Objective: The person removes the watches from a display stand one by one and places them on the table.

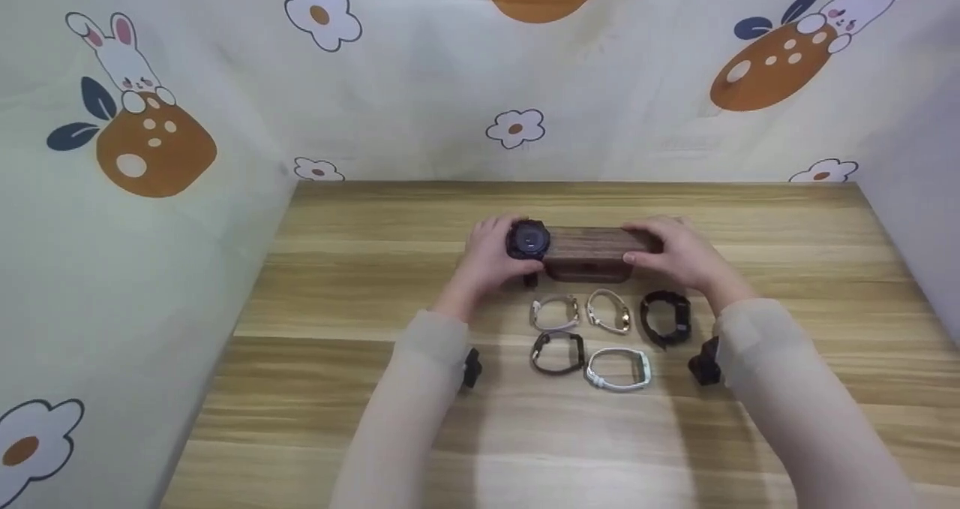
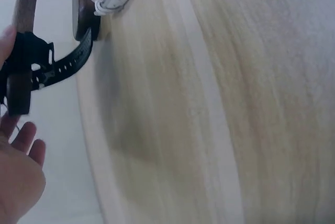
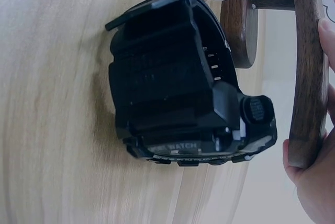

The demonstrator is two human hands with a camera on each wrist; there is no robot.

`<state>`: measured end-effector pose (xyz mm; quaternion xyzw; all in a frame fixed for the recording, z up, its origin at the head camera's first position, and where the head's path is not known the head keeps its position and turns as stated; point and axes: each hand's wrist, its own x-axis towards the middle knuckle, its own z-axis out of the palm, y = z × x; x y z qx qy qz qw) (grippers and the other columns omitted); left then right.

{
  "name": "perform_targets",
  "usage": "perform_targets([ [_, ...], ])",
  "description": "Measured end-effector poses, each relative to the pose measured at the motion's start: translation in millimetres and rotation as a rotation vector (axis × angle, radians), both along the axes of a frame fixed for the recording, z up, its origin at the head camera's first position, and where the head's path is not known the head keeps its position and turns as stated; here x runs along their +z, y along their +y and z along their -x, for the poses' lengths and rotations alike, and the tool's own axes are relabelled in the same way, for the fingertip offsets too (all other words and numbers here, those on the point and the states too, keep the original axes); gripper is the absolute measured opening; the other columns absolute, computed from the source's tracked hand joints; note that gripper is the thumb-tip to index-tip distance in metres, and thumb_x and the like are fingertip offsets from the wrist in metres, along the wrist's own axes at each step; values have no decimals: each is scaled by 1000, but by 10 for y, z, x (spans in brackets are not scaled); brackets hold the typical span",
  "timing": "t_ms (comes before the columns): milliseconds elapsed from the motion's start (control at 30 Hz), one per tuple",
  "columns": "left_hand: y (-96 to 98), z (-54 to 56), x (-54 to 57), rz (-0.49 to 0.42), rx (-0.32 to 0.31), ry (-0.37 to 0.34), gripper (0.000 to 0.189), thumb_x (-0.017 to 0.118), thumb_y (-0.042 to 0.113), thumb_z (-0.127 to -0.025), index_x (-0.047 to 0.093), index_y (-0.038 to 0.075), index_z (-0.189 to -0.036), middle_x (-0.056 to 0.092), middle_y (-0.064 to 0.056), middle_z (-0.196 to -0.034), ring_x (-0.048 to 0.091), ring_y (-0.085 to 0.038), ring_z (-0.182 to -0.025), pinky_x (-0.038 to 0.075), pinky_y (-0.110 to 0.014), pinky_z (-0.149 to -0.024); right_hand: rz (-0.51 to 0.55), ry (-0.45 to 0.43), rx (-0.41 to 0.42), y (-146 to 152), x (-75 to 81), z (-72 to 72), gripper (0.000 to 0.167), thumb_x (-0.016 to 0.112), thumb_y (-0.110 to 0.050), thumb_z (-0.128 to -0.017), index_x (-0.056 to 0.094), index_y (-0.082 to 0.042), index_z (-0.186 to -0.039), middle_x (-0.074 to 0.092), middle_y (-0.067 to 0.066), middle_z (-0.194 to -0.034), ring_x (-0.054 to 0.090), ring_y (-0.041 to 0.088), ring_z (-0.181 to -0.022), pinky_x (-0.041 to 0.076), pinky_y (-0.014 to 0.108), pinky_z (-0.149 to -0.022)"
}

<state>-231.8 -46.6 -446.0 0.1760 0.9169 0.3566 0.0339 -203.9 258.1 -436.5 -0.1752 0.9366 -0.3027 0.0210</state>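
Note:
A dark wooden watch stand (image 1: 589,243), a bar raised on a base, stands toward the back of the table. Around the left end of its bar sits a black watch (image 1: 529,239), its strap (image 2: 68,66) hanging down with the loose end free. My left hand (image 1: 493,249) pinches this watch at the bar's end, thumb on the near side and fingers on the far side. At the opposite end, my right hand (image 1: 679,250) grips the bar (image 3: 309,77) between thumb and fingers.
In front of the stand lie several closed-loop watches: a white-strapped one (image 1: 555,314), a cream one (image 1: 608,312), a chunky black one (image 1: 666,319), a slim dark one (image 1: 557,353) and a pale blue one (image 1: 619,368). A patterned cloth (image 1: 420,103) hangs behind the table.

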Motion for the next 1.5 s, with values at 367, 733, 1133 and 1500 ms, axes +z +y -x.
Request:
perform_targets([
  [367,-75,45,-73,-266,-29,-145,78,84,18,-67,45,10,-134,51,-8,-131,46,-24,-121,30,-42,-106,-7,-15,-9,3,11,11,59,68,-40,-83,53,-9,-131,52,21,-129,44,38,-118,12,56,-108],
  [733,-126,40,-84,-341,-11,-222,78,83,16,-69,42,14,-135,50,-11,-132,47,-27,-121,37,-40,-102,0,-21,-21,-10,22,35,59,69,-40,-83,53,-9,-131,52,20,-129,42,38,-117,19,55,-106],
  [1133,-160,7,-154,-435,18,-200,72,82,8,-67,44,11,-128,45,-11,-128,48,-28,-116,40,-36,-99,-2,-13,-11,-21,5,21,59,68,-39,-83,53,-7,-130,52,21,-128,45,38,-117,16,55,-107],
  [1500,-134,-48,-153,-358,60,-160,72,84,18,-65,47,17,-126,42,-7,-126,47,-24,-113,36,-43,-100,-27,-32,-1,12,32,16,61,67,-40,-84,52,-6,-132,51,21,-131,42,39,-120,19,54,-106],
])
